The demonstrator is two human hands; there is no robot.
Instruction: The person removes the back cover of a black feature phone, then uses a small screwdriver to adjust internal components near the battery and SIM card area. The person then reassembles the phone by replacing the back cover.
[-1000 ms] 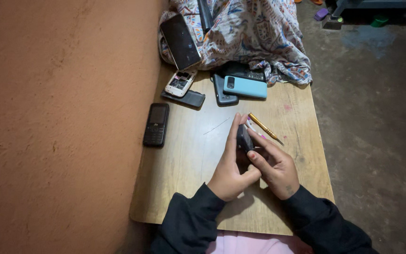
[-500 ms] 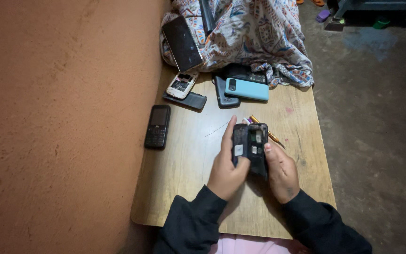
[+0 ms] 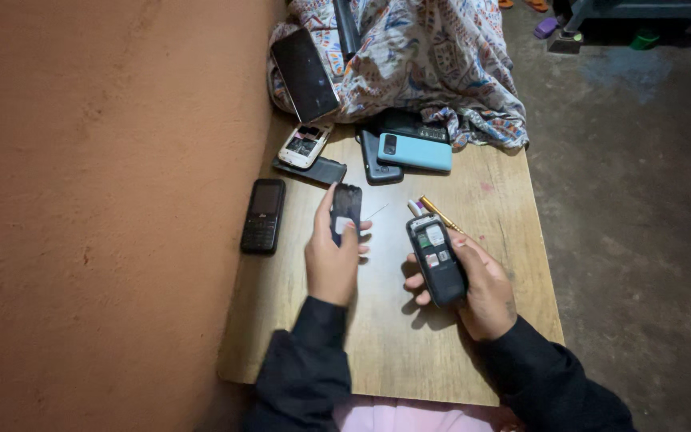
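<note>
You're holding the small dark plastic back cover [image 3: 346,210] pinched in your left hand [image 3: 332,260] above the wooden surface [image 3: 377,336], while your right hand [image 3: 481,288] is gripping the opened black keypad phone [image 3: 437,260]. Looks like mid-disassembly; the exposed back wants steady fingers.

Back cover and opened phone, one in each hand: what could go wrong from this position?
1. The left hand pinches the back cover by its lower end only, above the table; it could slip and drop.
2. The right hand holds the phone with its open back facing up, so loose parts inside might fall out if it tips.
3. The yellow tool lies just beyond the right hand's fingers and could be knocked away.
</note>
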